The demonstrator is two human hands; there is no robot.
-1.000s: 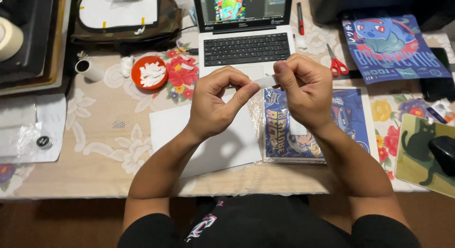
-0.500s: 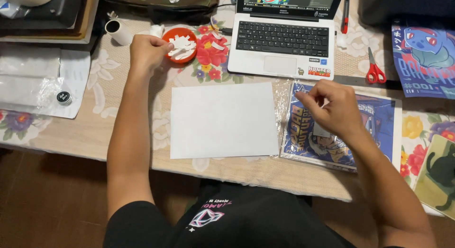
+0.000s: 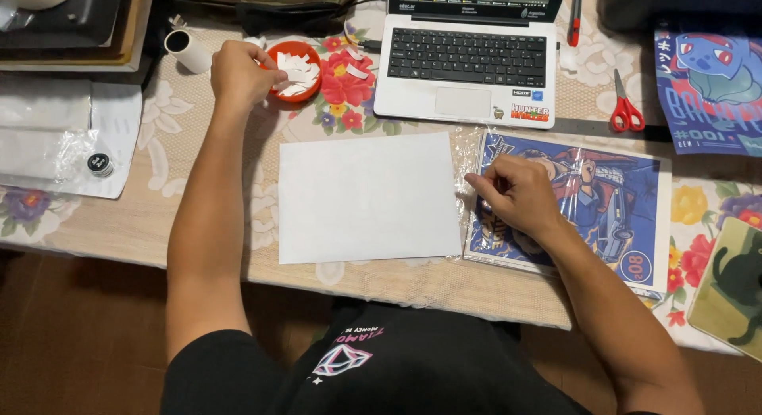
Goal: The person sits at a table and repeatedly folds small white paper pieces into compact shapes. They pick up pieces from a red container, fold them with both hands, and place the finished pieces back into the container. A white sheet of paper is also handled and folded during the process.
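Item: hands at bench, paper scraps and sleeved print.

Left hand [image 3: 238,74] at the orange dish [image 3: 298,70] of white scraps, fingers curled, contents hidden; right hand [image 3: 520,194] pinches the clear sleeve edge over the colour print [image 3: 611,201]. Judged: discarding scraps, sealing sleeve; next needs steady pressing. White sheet [image 3: 369,197] lies between.

Your one head camera looks steeply down from above your chest, fairly near, at the table [image 3: 397,284] edge and laptop [image 3: 468,62].

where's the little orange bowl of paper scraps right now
In the head view, the orange bowl sits upper left, between the left hand and the laptop.
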